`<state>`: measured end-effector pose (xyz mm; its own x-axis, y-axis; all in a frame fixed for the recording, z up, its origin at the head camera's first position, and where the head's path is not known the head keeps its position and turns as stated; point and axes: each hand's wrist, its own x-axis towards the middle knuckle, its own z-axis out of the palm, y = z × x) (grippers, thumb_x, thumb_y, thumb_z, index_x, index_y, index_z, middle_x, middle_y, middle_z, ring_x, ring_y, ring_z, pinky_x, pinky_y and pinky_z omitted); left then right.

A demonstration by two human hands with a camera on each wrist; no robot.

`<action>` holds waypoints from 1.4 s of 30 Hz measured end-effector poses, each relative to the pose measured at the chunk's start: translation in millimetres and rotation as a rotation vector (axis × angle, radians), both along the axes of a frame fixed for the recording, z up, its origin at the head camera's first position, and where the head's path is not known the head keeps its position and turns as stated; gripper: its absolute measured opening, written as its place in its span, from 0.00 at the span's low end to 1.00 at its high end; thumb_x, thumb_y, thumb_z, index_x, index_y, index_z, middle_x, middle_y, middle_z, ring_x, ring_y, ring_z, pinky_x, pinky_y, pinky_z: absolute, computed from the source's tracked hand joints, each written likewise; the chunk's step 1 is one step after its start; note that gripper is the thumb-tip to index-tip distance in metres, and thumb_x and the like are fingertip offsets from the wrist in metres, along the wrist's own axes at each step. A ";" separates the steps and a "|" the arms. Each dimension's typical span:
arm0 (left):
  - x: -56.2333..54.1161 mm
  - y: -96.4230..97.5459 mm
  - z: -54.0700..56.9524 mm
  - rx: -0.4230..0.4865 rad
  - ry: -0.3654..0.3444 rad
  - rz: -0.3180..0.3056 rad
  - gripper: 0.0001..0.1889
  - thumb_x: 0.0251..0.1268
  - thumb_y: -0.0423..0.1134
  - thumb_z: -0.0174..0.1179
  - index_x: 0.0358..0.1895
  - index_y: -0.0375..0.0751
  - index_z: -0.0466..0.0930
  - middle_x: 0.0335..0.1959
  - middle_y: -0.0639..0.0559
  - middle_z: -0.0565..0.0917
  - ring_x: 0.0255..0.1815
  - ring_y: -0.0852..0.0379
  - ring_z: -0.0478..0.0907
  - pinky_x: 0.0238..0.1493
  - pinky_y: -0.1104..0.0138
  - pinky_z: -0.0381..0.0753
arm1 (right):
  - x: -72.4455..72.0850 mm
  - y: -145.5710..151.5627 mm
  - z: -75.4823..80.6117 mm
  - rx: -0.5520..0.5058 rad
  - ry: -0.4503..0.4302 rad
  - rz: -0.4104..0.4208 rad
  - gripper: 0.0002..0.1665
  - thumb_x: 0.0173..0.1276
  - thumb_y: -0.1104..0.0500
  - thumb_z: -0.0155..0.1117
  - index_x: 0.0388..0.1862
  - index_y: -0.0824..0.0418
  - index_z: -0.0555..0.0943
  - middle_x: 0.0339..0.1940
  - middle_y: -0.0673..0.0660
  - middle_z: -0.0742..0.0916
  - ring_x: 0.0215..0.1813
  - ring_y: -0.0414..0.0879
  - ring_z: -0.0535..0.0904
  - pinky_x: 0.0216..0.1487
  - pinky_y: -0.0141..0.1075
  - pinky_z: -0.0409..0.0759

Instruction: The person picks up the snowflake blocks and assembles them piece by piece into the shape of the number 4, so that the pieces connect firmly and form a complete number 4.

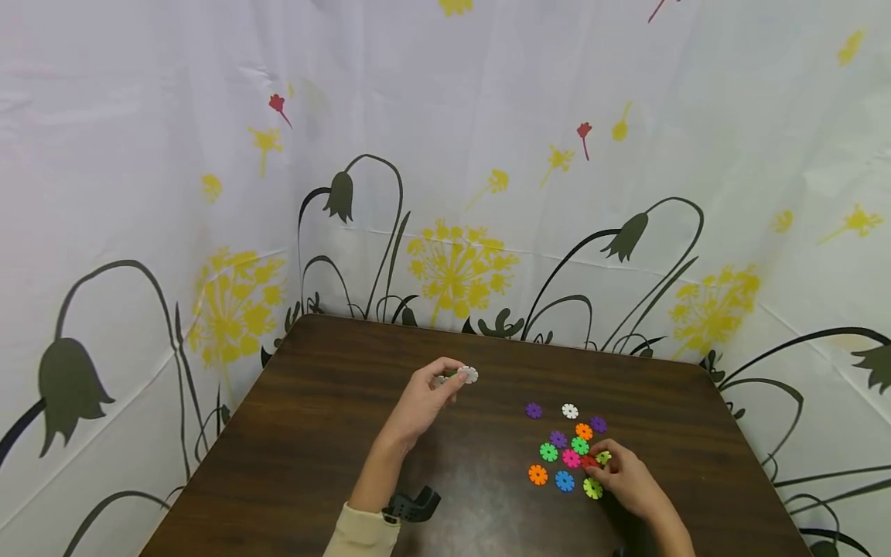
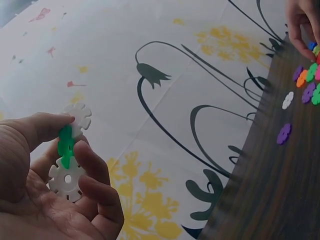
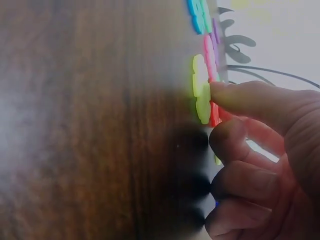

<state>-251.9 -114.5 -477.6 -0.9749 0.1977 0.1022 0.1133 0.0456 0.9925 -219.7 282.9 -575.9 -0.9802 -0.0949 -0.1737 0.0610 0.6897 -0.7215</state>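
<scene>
In the head view my left hand (image 1: pixel 421 398) is raised over the table's far middle. Its thumb and fingers hold a short chain of interlocking discs: a green disc (image 2: pixel 65 145) slotted between an upper white disc (image 2: pixel 80 119) and a lower white disc (image 2: pixel 67 181). My right hand (image 1: pixel 626 476) is down among the loose discs on the right, its thumb and index finger pinching a red disc (image 1: pixel 589 462) at its edges. A yellow-green disc (image 1: pixel 593 488) lies just below the thumb, with a pink disc (image 1: pixel 571 459) close to the left.
Several loose discs lie around the right hand, among them a blue disc (image 1: pixel 564 481), an orange disc (image 1: pixel 538 475) and a white disc (image 1: pixel 570 411). They rest on a dark wooden table (image 1: pixel 313 433). A flower-patterned white curtain (image 1: pixel 445 139) hangs behind its far edge.
</scene>
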 end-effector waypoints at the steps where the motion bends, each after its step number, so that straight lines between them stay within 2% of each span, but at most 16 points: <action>1: -0.3 0.6 0.2 -0.004 0.005 -0.006 0.14 0.81 0.46 0.64 0.57 0.42 0.85 0.42 0.52 0.80 0.34 0.57 0.76 0.36 0.69 0.73 | -0.1 0.7 0.3 -0.002 -0.001 -0.002 0.17 0.72 0.58 0.76 0.53 0.62 0.80 0.20 0.50 0.76 0.22 0.40 0.67 0.24 0.31 0.65; 6: -0.9 4.9 2.4 -0.010 0.020 -0.018 0.13 0.82 0.46 0.63 0.57 0.41 0.85 0.44 0.50 0.82 0.35 0.58 0.77 0.33 0.70 0.72 | -1.7 4.7 -0.1 -0.070 0.001 0.008 0.18 0.73 0.58 0.75 0.47 0.66 0.76 0.20 0.50 0.76 0.22 0.38 0.66 0.24 0.30 0.64; 11: -2.8 10.8 4.1 -0.006 0.032 -0.021 0.13 0.82 0.45 0.63 0.56 0.40 0.85 0.49 0.48 0.82 0.37 0.53 0.78 0.37 0.69 0.75 | -2.6 6.2 0.8 -0.115 -0.021 0.031 0.14 0.78 0.56 0.70 0.44 0.65 0.76 0.21 0.49 0.75 0.23 0.38 0.67 0.26 0.31 0.65; 13: -3.3 12.6 5.7 0.006 0.041 -0.011 0.12 0.82 0.44 0.63 0.55 0.40 0.85 0.43 0.50 0.81 0.34 0.55 0.76 0.36 0.70 0.75 | -2.6 5.1 5.0 -0.121 -0.010 0.035 0.14 0.79 0.55 0.69 0.43 0.65 0.77 0.22 0.50 0.76 0.24 0.39 0.69 0.26 0.32 0.66; 18: -0.6 14.3 11.1 0.045 0.050 0.044 0.10 0.83 0.44 0.62 0.54 0.41 0.84 0.28 0.55 0.72 0.26 0.61 0.64 0.28 0.71 0.65 | -2.3 -2.6 24.3 -0.170 0.042 0.019 0.16 0.81 0.53 0.67 0.42 0.65 0.78 0.24 0.53 0.82 0.27 0.42 0.76 0.30 0.33 0.73; 20: 1.9 14.9 14.3 0.059 0.058 0.063 0.09 0.83 0.43 0.61 0.54 0.43 0.83 0.30 0.55 0.73 0.25 0.61 0.63 0.28 0.71 0.64 | -2.2 -8.2 33.6 -0.204 0.057 0.010 0.18 0.82 0.51 0.66 0.42 0.66 0.78 0.24 0.54 0.83 0.27 0.42 0.77 0.32 0.33 0.75; 25: 7.0 21.2 24.0 0.051 0.133 0.093 0.08 0.85 0.42 0.59 0.55 0.44 0.78 0.45 0.48 0.78 0.30 0.58 0.70 0.32 0.70 0.70 | -5.4 -29.7 56.7 -0.329 0.138 0.017 0.20 0.85 0.50 0.61 0.45 0.69 0.81 0.26 0.64 0.84 0.23 0.44 0.73 0.26 0.33 0.72; 29: 8.5 27.3 30.2 0.032 0.178 0.107 0.07 0.85 0.41 0.58 0.55 0.44 0.77 0.49 0.42 0.80 0.32 0.55 0.74 0.34 0.70 0.72 | -11.3 -50.9 71.3 -0.456 0.207 0.052 0.21 0.86 0.49 0.59 0.44 0.68 0.80 0.26 0.69 0.83 0.20 0.46 0.68 0.21 0.33 0.69; 32: 9.1 30.9 33.6 0.018 0.194 0.094 0.06 0.86 0.41 0.57 0.55 0.45 0.77 0.49 0.41 0.80 0.34 0.52 0.76 0.35 0.70 0.72 | -14.5 -66.3 82.9 -0.537 0.247 0.059 0.21 0.87 0.49 0.58 0.42 0.67 0.79 0.24 0.65 0.82 0.20 0.45 0.65 0.21 0.34 0.69; 36: 11.4 35.9 36.5 -0.041 0.215 0.040 0.07 0.87 0.43 0.56 0.56 0.47 0.76 0.51 0.43 0.80 0.40 0.46 0.79 0.37 0.68 0.74 | -16.3 -84.2 98.1 -0.613 0.308 0.057 0.19 0.87 0.51 0.58 0.40 0.65 0.79 0.22 0.56 0.81 0.20 0.43 0.64 0.20 0.35 0.67; 42: 16.0 41.6 36.8 -0.114 0.285 -0.044 0.05 0.87 0.42 0.54 0.56 0.49 0.76 0.52 0.49 0.81 0.46 0.49 0.83 0.49 0.62 0.83 | -15.0 -106.1 117.1 -0.695 0.341 0.092 0.20 0.87 0.52 0.59 0.41 0.69 0.78 0.22 0.59 0.80 0.19 0.41 0.64 0.19 0.41 0.62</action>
